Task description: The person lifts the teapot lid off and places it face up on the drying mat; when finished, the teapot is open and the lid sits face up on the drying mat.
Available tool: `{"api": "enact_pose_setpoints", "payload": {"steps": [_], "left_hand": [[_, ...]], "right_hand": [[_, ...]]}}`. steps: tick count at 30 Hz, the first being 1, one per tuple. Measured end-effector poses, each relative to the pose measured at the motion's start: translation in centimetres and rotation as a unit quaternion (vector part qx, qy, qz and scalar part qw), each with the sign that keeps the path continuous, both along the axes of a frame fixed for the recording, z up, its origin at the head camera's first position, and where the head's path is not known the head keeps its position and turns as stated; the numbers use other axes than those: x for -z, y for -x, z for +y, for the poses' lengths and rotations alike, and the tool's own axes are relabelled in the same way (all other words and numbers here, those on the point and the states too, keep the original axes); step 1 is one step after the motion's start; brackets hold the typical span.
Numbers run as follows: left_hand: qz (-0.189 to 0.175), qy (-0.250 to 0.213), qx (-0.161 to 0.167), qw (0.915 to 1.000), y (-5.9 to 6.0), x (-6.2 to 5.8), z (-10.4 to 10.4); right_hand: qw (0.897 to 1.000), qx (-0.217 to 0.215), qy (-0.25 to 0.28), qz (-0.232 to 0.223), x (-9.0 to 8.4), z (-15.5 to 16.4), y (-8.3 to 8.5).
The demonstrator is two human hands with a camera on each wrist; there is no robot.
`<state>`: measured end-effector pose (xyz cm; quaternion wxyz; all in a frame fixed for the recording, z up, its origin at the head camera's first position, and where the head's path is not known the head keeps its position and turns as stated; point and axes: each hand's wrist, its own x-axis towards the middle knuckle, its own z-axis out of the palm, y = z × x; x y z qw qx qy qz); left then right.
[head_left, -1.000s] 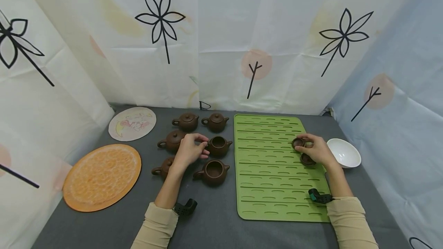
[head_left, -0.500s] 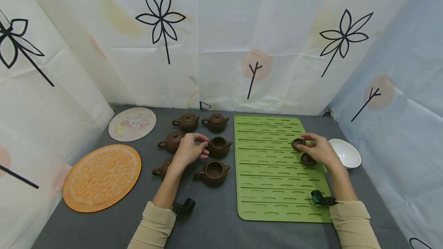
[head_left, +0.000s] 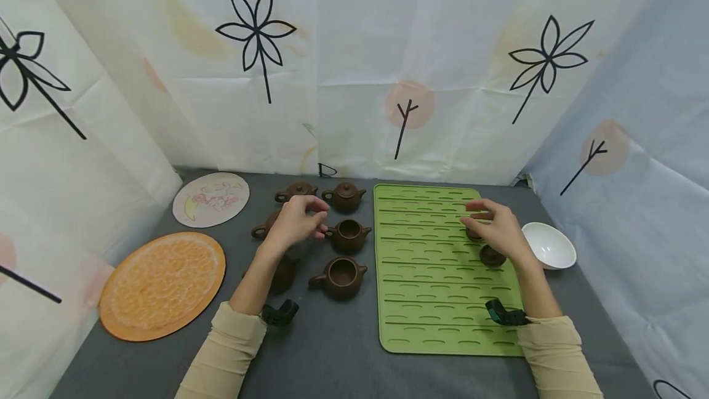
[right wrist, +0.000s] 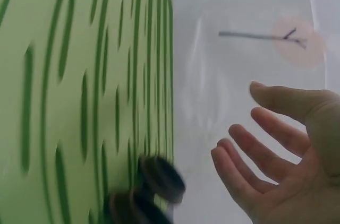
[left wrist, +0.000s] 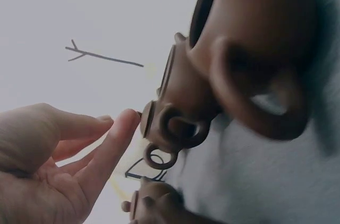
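Note:
My left hand (head_left: 298,225) is raised beside the handle of a lidless brown teapot (head_left: 350,242), fingers slightly bent and holding nothing. In the left wrist view its fingertips (left wrist: 127,118) overlap the knob of a lidded teapot farther back. Another lidless teapot (head_left: 339,288) stands in front. My right hand (head_left: 495,229) hovers over the right side of the green ridged mat (head_left: 432,300), thumb and fingers spread apart. Below it lie two small round brown teapot lids, one partly hidden (head_left: 473,236) by the fingers and one nearer (head_left: 492,256).
Two lidded teapots stand at the back, one at left (head_left: 293,191) and one at right (head_left: 344,197). More teapots (head_left: 284,274) are partly covered by my left arm. A white bowl (head_left: 549,245) sits right of the mat. An orange round mat (head_left: 163,288) and a pale oval mat (head_left: 194,208) lie left.
My right hand has let go of the farther lid and lifted off it, fingers opening. My left hand has drawn up and slightly left, away from the lidless teapot's handle.

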<state>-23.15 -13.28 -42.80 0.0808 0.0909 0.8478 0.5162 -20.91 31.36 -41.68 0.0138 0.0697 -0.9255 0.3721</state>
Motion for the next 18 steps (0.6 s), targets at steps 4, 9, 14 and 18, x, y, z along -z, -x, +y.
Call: {"api": "enact_pose_setpoints", "payload": {"steps": [4, 9, 14, 18], "left_hand": [[0.026, 0.024, 0.020, 0.9992, 1.1, -0.6, -0.5], [0.032, 0.037, 0.032, 0.9983, 2.4, -1.4, -0.6], [0.023, 0.051, 0.044, 0.9974, 3.6, -2.6, -0.2], [0.017, 0.050, 0.058, 0.9969, 4.6, -3.3, 0.1]], "right_hand": [[0.999, -0.024, 0.026, 0.010, -0.2, -2.1, 1.0], [0.997, -0.050, 0.059, 0.023, -0.4, -4.9, 2.5], [0.993, -0.074, 0.090, 0.017, -0.6, -8.0, 4.1], [0.990, -0.094, 0.109, 0.001, -0.8, -10.6, 5.6]]}}
